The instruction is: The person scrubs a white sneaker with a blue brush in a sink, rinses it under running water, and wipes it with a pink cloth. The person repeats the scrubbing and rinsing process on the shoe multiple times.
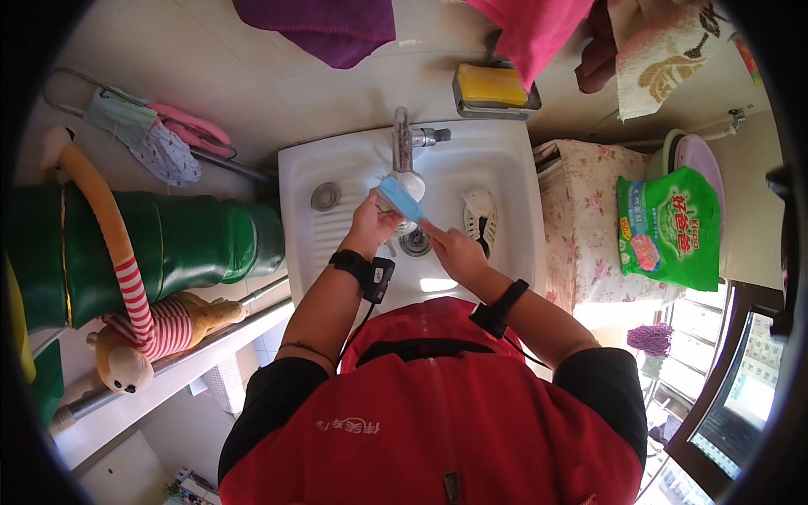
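Over the white ceramic sink [512,148], my right hand [459,251] grips the end of a light blue scrubbing brush [402,201]. My left hand [372,222] is closed on a white object [413,184] just below the chrome faucet [402,142]. The brush covers most of that object, so I cannot tell its exact kind. Beneath my hands the metal drain [416,242] shows in the basin. Right of it, a white lace-up shoe [481,221] rests against the basin's side.
A soap dish [495,108] with a yellow bar hangs on the wall beneath towels. On the right, a green detergent bag [672,230] lies on a flowered cover [584,208]. At left are a green-wrapped column [189,243] and a plush monkey [170,322].
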Available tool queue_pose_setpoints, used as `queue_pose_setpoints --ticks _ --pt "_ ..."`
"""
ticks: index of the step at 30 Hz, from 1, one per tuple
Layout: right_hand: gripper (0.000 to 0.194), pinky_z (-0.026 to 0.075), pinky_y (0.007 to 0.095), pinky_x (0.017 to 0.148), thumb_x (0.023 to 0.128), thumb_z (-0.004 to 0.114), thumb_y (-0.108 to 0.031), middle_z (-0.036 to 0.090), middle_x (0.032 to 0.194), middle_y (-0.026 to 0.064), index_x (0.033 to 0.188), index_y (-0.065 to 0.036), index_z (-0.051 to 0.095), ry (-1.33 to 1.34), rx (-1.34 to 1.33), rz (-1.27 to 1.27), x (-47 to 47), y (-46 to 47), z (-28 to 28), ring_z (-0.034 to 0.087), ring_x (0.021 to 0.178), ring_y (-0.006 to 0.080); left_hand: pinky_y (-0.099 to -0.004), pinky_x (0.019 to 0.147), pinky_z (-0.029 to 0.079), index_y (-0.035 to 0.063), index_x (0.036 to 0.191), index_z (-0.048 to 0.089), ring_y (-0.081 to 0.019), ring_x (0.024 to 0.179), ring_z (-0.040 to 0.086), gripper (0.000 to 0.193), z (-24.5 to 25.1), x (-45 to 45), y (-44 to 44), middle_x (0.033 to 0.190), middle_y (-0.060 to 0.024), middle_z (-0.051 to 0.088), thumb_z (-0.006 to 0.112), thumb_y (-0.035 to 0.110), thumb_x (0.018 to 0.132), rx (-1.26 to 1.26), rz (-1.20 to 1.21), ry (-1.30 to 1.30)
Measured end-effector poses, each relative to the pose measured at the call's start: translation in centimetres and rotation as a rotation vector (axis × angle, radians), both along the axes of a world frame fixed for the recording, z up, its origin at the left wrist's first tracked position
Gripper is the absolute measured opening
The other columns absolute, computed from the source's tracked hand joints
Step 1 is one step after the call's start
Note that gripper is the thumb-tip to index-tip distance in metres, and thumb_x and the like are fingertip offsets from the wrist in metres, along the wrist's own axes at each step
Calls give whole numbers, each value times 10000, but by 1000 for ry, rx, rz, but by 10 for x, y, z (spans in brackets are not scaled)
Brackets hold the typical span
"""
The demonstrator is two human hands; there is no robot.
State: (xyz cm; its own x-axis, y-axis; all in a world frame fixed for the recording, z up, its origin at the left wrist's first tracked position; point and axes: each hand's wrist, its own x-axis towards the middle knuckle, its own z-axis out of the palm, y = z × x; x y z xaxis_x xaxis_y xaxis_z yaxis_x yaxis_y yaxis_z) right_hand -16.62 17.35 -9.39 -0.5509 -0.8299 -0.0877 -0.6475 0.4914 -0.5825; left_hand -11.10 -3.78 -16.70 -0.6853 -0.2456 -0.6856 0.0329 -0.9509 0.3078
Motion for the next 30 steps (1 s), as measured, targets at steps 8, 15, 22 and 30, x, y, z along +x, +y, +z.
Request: queue_pose_setpoints --ticks 8,15,22,30 --pt "412 496 430 553 900 530 -227 564 732 135 1309 -265 495 75 -1 -69 -8 -41 -8 589 606 332 -521 1020 378 -17 1270 379 -405 1178 462 607 20 -6 20 1288 -232 450 185 484 987 8 -48 -14" --pt "416 509 436 557 924 479 -274 577 779 152 1338 -280 445 -27 187 53 -1 0 7 616 622 331 -561 1047 327 -54 1333 305 -461 1219 407 702 27 -3 1 1343 -272 391 159 529 969 104 39 40" --pt "376 496 448 585 906 520 -258 588 771 144 1282 -258 513 0 4 -65 -5 -44 -5 602 658 354 -561 1021 358 -27 1327 331 -441 1196 437 629 28 -10 3 1337 -240 412 190 482 986 1 -56 38" --pt "399 506 423 637 893 553 -266 612 791 143 1290 -273 521 -105 -4 -85 -21 39 -8 628 712 319 -517 963 436 -15 1280 394 -399 1121 521 507 29 -9 -3 1243 -216 502 352 397 986 -24 -212 4"
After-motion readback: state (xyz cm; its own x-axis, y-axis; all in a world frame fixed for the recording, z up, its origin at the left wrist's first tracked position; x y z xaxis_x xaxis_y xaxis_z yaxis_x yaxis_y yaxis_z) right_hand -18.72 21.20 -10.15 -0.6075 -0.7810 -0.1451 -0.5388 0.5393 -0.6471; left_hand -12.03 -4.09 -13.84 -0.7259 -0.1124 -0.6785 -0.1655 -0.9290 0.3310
